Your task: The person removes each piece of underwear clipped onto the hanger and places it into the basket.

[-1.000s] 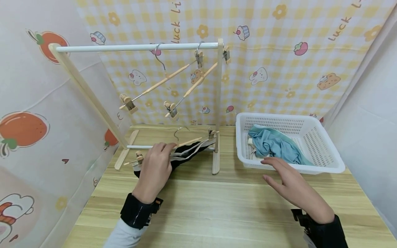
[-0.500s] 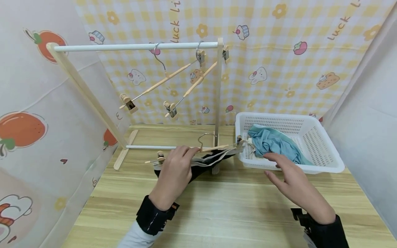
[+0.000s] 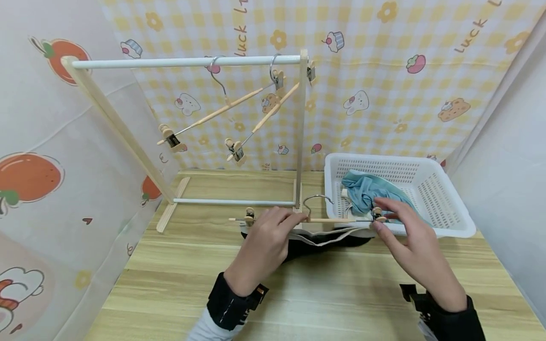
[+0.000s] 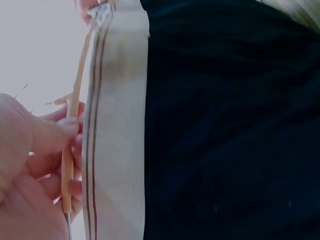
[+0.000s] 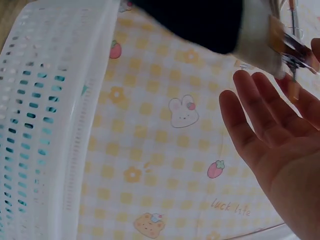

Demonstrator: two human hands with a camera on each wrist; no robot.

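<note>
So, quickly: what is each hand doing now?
Left hand: grips the wooden clip hanger bearing black shorts.
Right hand: pinches its right clip.

1. The worktop (image 3: 341,289) in front of both hands lies bare, giving open passage.
2. The drying rack (image 3: 300,142) post stands just behind the held hanger (image 3: 315,219).
3. The white basket (image 3: 431,189) blocks the right rear.
4. Two hangers (image 3: 239,106) dangle under the rail.

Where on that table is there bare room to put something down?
Bare wood lies along the near edge of the table in front of both hands, and under the rack at back left. It is crowded around the basket and the hanger with dark shorts.
</note>
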